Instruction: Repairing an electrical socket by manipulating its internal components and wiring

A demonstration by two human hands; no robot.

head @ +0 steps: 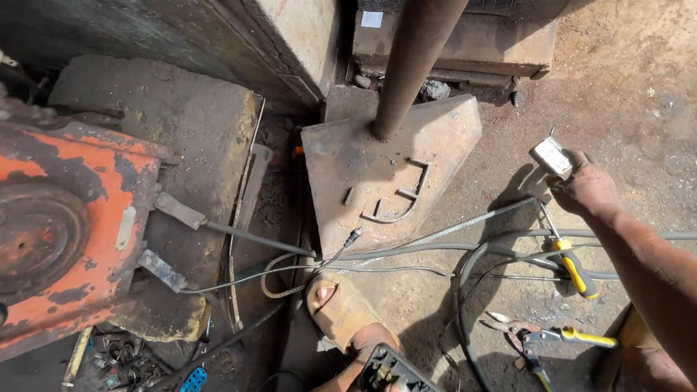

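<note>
My right hand (589, 190) reaches out over the dirt floor at the right and grips a small white rectangular block (552, 156) between its fingers. At the bottom edge, only a sliver of my left hand (340, 382) shows; it holds a black boxy device (386, 370) whose open face shows small parts. Just above that device rests my foot in a tan sandal (340, 308), among grey cables (435, 250). A yellow-handled screwdriver (573, 265) lies on the ground below my right hand.
Yellow-handled pliers (541, 340) lie at the lower right. A rusty steel plate (377, 181) with a welded upright pipe (410, 65) stands in the middle. An orange, rusted machine (69, 218) fills the left, with a metal rod (254, 239) and scrap bits (127, 359) beside it.
</note>
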